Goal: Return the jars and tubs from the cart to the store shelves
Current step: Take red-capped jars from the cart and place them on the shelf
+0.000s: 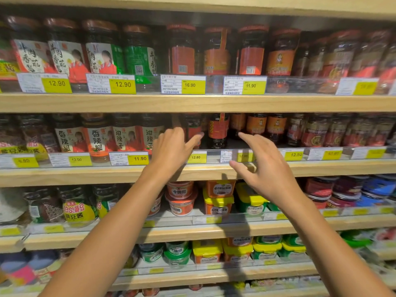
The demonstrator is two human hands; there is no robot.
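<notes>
A dark sauce jar with a red label (218,130) stands upright on the second shelf (107,175), just behind the clear price rail. My left hand (173,150) hovers to the left of it, fingers apart and holding nothing. My right hand (262,168) hovers to the right and a little below the jar, fingers spread and empty. Neither hand touches the jar. The cart is out of view.
Rows of sauce jars (102,48) fill the top shelf and both sides of the second shelf. Red, orange and yellow-lidded tubs (218,198) sit on the third shelf, with more tubs (206,250) below. Yellow price tags (123,84) line each shelf edge.
</notes>
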